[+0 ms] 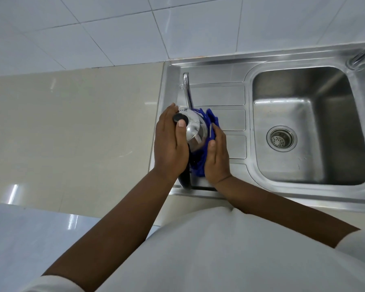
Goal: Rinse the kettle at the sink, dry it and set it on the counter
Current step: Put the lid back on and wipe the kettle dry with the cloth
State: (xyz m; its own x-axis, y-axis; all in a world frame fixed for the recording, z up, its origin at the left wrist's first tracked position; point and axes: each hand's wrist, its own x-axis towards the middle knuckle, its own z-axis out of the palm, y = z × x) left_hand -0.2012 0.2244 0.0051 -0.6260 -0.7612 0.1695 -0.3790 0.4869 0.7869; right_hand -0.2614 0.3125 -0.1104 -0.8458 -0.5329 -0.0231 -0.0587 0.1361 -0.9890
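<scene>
A shiny steel kettle [193, 128] with a long thin spout and a black lid knob stands over the ribbed draining board [230, 100] of the sink. My left hand [170, 144] clasps its left side, thumb resting by the knob. My right hand [217, 159] presses a blue cloth [211, 121] against the kettle's right side. The cloth wraps round the kettle's far and right flank. A black handle shows below, between my wrists.
The steel sink basin [312, 123] with its drain strainer [281, 137] lies to the right, a tap base [361, 57] at the far right corner. A beige counter [72, 127] stretches to the left. White wall tiles rise behind.
</scene>
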